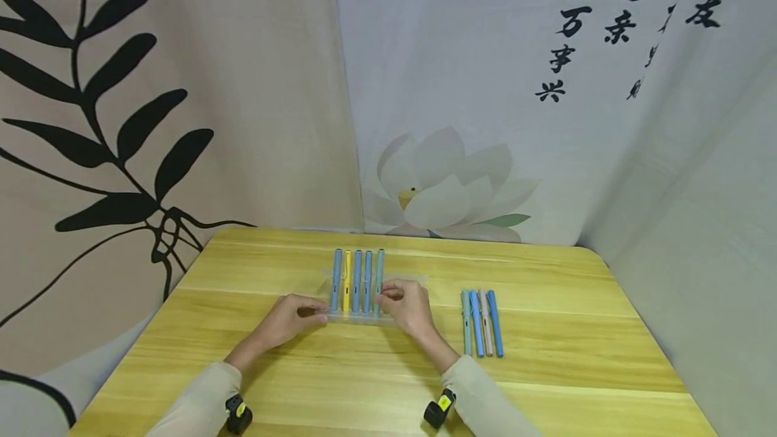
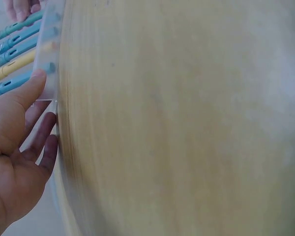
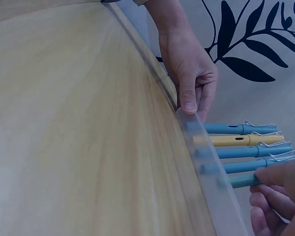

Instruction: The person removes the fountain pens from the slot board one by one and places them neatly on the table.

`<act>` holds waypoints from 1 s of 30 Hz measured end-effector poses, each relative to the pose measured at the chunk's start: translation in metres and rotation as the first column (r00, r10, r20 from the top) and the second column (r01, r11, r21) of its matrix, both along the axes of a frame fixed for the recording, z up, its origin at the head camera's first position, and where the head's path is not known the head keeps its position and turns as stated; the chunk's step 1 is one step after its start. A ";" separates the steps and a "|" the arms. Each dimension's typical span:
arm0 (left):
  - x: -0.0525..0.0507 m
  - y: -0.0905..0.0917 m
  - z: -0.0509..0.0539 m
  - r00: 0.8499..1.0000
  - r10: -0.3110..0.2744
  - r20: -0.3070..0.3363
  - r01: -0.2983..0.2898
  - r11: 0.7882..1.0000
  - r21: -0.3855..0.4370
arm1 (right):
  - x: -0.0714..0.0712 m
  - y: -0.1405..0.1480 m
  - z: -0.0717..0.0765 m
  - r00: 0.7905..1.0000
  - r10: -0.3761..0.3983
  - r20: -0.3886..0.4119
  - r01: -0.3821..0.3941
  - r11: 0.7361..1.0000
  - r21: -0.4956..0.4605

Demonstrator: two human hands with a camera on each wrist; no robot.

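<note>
A clear plastic pen holder (image 1: 358, 320) lies on the table with a row of pens in it. From left to right these are a blue pen (image 1: 336, 282), a yellow pen (image 1: 347, 282), two more blue pens (image 1: 357, 282) and a green pen (image 1: 380, 268). My left hand (image 1: 290, 321) grips the holder's left front corner, its thumb on the front strip in the left wrist view. At the row's right end, my right hand (image 1: 409, 305) pinches the green pen between thumb and forefinger. In the right wrist view the pen's lower end is behind the frosted strip (image 3: 221, 196).
To the right of the holder, several loose pens lie side by side: a green one (image 1: 466, 322), a blue one (image 1: 477, 322), a pinkish-grey one (image 1: 486, 322) and another blue one (image 1: 495, 322). The wooden table (image 1: 577, 342) meets printed curtains (image 1: 279, 120) behind.
</note>
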State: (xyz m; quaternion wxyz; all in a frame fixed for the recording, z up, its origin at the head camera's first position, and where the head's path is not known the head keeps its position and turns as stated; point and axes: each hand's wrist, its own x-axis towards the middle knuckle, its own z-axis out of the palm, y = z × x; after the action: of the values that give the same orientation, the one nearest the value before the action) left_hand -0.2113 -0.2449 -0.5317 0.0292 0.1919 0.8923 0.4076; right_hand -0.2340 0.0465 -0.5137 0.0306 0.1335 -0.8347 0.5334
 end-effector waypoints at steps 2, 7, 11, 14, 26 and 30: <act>0.000 0.000 -0.001 1.000 -0.008 -0.016 0.008 1.000 0.002 | -0.001 0.000 0.002 1.000 0.000 -0.018 0.000 1.000 -0.002; 0.000 0.001 -0.001 1.000 -0.003 -0.027 0.002 1.000 -0.009 | -0.001 0.003 0.009 0.999 0.003 -0.048 -0.003 1.000 0.005; 0.000 0.001 -0.001 1.000 0.005 -0.023 -0.005 1.000 -0.014 | 0.002 0.007 0.016 0.999 -0.002 -0.048 0.002 1.000 -0.003; 0.000 0.001 0.000 1.000 0.002 -0.023 -0.002 1.000 -0.012 | 0.004 0.011 0.020 0.999 -0.008 -0.045 0.007 1.000 -0.010; -0.001 -0.001 0.001 1.000 -0.013 -0.028 0.013 1.000 -0.012 | 0.007 0.030 0.028 0.997 -0.022 -0.074 0.025 0.999 0.033; -0.001 -0.001 0.000 0.999 -0.010 -0.033 0.010 1.000 -0.014 | 0.010 0.038 0.028 0.996 -0.039 -0.085 0.042 0.998 0.039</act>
State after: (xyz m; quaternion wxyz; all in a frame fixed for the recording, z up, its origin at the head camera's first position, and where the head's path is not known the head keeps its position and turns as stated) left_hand -0.2128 -0.2459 -0.5320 0.0178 0.2027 0.8945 0.3980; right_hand -0.2240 0.0840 -0.4852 0.0736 0.1395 -0.8458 0.5097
